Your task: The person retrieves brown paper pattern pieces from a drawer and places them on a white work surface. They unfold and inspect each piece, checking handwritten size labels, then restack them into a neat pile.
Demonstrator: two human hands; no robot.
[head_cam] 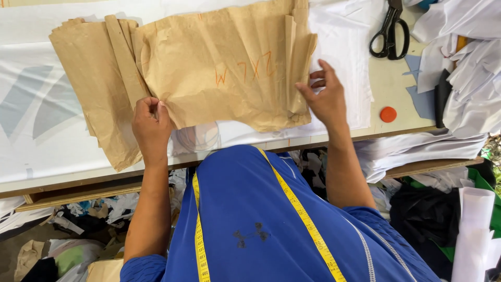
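Brown paper pattern pieces (219, 68), creased and marked with orange handwriting, are spread at the centre of a white-covered cutting table (31, 151), on white fabric (339, 47) laid flat beneath them. The topmost sheet is gripped at both lower corners: the left hand (150, 125), at about 8 o'clock from the sheet's middle, is closed on the lower left edge with the thumb on top, and the right hand (326, 96), at about 4 o'clock, is pinched on the folded right edge, with the fingers partly spread. A second stack of brown paper (88, 78), with narrow folded strips lying across it, is seen at 9 o'clock, partly tucked under the held sheet and hanging over the table's near edge. Black scissors (390, 31) are placed at 2 o'clock, blades closed, well apart from the right hand. A small round orange disc (388, 114) is set on bare tabletop at 3 o'clock, near the table edge. Piled white cloth (464, 68) is heaped at the far right. A yellow measuring tape (302, 214) is draped over the blue shirt (245, 209) at 6 o'clock. Fabric scraps (78, 219) are scattered on the floor under the table.
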